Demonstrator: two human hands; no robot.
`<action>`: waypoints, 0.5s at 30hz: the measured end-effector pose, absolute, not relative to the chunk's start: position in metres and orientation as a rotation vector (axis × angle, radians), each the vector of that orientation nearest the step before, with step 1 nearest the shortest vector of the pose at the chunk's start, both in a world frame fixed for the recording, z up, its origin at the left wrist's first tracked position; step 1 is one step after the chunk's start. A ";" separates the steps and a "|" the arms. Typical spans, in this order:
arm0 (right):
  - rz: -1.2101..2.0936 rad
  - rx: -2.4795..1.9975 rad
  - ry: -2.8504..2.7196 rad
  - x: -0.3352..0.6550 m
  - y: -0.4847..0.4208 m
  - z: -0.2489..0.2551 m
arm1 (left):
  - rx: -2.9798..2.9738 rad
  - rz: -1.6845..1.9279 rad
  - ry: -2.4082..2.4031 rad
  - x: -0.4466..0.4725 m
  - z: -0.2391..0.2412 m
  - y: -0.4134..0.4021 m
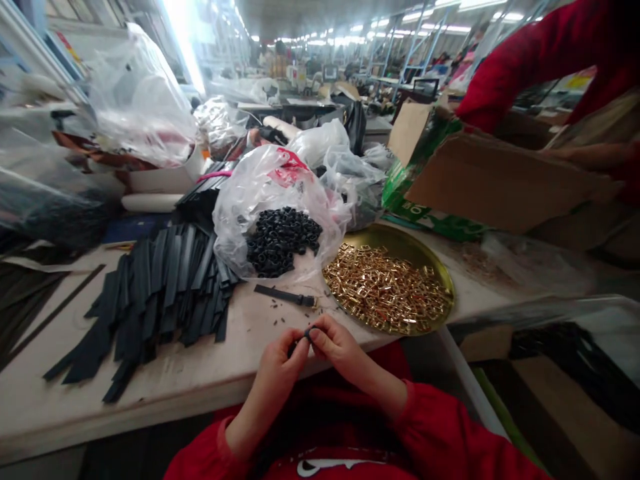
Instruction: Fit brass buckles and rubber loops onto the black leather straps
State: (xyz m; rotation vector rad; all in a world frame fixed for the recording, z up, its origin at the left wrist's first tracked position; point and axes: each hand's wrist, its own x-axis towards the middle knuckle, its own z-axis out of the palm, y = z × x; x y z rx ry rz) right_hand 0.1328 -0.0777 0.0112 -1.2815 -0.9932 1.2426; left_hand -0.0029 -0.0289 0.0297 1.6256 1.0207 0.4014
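Observation:
Just over the table's front edge, my left hand (pixel 281 359) and my right hand (pixel 341 345) meet with fingertips pinched on a small black piece (pixel 309 333). Fingers cover most of it, so I cannot make out its exact kind. Beyond them on the table lies a short black strap (pixel 280 293) with a gold buckle (pixel 315 303) at its right end. Black strap loops (pixel 283 240) fill a clear plastic bag (pixel 235 193) behind that strap. To the right, gold buckles (pixel 390 287) are heaped on a round brass-coloured tray (pixel 447 287).
Many flat black strips (pixel 165 280) are piled at left on the pale table (pixel 210 373). A torn cardboard box (pixel 480 177) stands at back right, where another person's red sleeve (pixel 520 60) reaches over. An open box (pixel 560 400) with black items sits low at right.

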 end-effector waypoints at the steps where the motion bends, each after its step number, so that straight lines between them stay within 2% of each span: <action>1: 1.218 -1.292 -0.981 0.134 -0.079 0.011 | 1.610 0.392 0.995 -0.002 0.031 -0.030; 7: 1.168 -1.338 -0.914 0.142 -0.086 0.008 | 1.549 0.343 0.914 -0.001 0.037 -0.032; 15: 1.357 -1.223 -0.893 0.142 -0.096 0.018 | 1.534 0.354 0.981 -0.007 0.029 -0.032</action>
